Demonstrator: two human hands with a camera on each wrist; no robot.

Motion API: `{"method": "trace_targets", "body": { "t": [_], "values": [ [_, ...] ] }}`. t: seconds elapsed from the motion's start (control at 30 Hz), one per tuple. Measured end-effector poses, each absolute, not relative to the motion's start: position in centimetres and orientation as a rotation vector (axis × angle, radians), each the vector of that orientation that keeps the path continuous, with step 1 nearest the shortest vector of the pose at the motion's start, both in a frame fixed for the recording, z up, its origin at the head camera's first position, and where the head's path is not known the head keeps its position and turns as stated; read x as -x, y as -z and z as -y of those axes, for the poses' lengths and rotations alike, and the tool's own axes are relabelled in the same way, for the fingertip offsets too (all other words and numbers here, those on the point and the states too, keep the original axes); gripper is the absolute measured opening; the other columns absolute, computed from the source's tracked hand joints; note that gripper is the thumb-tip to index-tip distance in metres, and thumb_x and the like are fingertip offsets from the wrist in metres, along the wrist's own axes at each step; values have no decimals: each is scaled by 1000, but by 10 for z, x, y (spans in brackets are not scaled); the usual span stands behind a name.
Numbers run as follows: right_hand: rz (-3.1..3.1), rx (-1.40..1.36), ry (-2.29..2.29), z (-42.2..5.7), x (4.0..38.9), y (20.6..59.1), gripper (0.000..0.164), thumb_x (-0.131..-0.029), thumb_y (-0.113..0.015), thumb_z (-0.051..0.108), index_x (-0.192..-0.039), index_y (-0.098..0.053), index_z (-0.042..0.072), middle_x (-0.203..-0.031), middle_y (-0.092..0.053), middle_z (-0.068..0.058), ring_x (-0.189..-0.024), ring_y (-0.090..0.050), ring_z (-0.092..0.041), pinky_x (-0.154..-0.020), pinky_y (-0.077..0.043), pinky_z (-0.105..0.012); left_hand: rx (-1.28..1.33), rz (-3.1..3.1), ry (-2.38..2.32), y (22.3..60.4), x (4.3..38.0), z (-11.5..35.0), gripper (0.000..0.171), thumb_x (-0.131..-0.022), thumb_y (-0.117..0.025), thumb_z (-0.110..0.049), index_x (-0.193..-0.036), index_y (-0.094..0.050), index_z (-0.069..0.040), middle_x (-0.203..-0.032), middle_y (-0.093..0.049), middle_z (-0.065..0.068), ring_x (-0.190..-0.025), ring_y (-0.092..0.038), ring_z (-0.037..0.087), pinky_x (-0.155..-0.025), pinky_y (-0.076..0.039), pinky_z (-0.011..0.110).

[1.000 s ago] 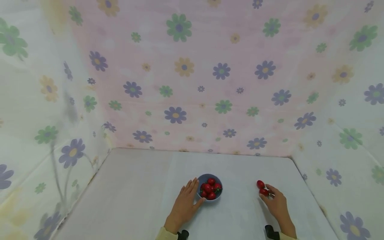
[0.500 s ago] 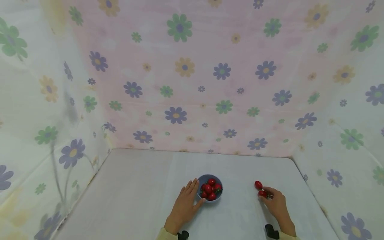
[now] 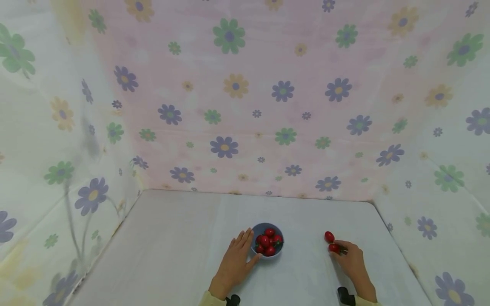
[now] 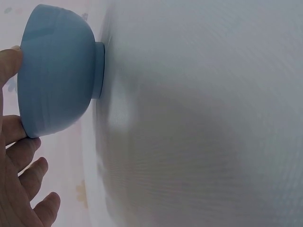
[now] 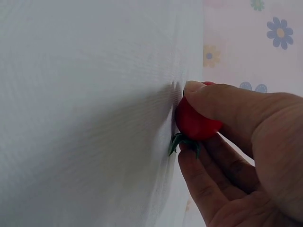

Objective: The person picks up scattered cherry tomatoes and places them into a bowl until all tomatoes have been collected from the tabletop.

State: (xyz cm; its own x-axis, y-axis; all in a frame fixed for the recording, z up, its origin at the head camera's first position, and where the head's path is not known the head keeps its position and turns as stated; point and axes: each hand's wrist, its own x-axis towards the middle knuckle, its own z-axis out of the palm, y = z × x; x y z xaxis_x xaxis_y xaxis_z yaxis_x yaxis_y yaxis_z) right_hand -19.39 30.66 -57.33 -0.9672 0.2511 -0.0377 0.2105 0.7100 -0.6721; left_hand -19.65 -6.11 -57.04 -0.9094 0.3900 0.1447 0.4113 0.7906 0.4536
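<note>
A blue bowl with several red cherry tomatoes in it stands on the white table. My left hand rests against the bowl's left side, fingers extended along the rim and thumb at its near edge. In the left wrist view the thumb and a fingertip touch the rim of the bowl. To the right, my right hand pinches a cherry tomato between thumb and fingers, low over the table. Its green calyx shows in the right wrist view. Just beyond it lies another cherry tomato.
The white tabletop reaches back to a pink flowered cloth. Pale flowered cloth walls close in both sides. Dark wrist devices sit on both wrists.
My right hand has shifted slightly left. The held tomato and the one beyond it have moved a little left and nearer. The left hand and bowl look unmoved.
</note>
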Motion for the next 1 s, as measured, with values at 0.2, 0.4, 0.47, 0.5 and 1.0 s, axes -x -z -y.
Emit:
{"method": "trace_targets", "body": {
  "t": [0.2, 0.4, 0.47, 0.5, 1.0],
  "values": [
    [2845, 379, -1116, -304, 191, 570, 45, -87, -75, -4, -129, -61, -13, -131, -60, -35, -120, -58, -49, -101, -50, -58, 665, 2911, 757, 568, 195, 60, 76, -103, -50, -55, -156, -38, -3, -164, -36, 12, -152, -32, 35, -119, -32, 58],
    [2827, 382, -1137, -302, 187, 568, 45, -86, -76, -3, -128, -61, -13, -129, -61, -34, -119, -59, -49, -100, -51, -57, 668, 2893, 748, 567, 193, 60, 77, -102, -49, -57, -156, -39, -2, -162, -38, 13, -151, -33, 35, -119, -33, 58],
    [2822, 379, -1138, -302, 186, 569, 45, -86, -76, -3, -128, -62, -13, -128, -62, -34, -118, -59, -49, -99, -52, -56, 663, 2907, 744, 566, 193, 60, 77, -102, -51, -56, -156, -38, -3, -163, -37, 12, -151, -32, 34, -119, -32, 58],
    [2818, 375, -1139, -301, 185, 569, 45, -86, -75, -4, -128, -62, -12, -128, -62, -34, -118, -60, -48, -99, -52, -56, 661, 2914, 747, 566, 193, 60, 76, -102, -52, -55, -156, -38, -3, -163, -36, 11, -152, -31, 34, -120, -31, 57],
    [2782, 309, -1138, -290, 179, 562, 44, -87, -75, -5, -129, -63, -9, -128, -63, -32, -117, -62, -46, -100, -52, -56, 675, 2905, 777, 563, 194, 60, 75, -103, -54, -51, -156, -38, 0, -163, -36, 14, -151, -32, 37, -119, -31, 59]
  ]
}}
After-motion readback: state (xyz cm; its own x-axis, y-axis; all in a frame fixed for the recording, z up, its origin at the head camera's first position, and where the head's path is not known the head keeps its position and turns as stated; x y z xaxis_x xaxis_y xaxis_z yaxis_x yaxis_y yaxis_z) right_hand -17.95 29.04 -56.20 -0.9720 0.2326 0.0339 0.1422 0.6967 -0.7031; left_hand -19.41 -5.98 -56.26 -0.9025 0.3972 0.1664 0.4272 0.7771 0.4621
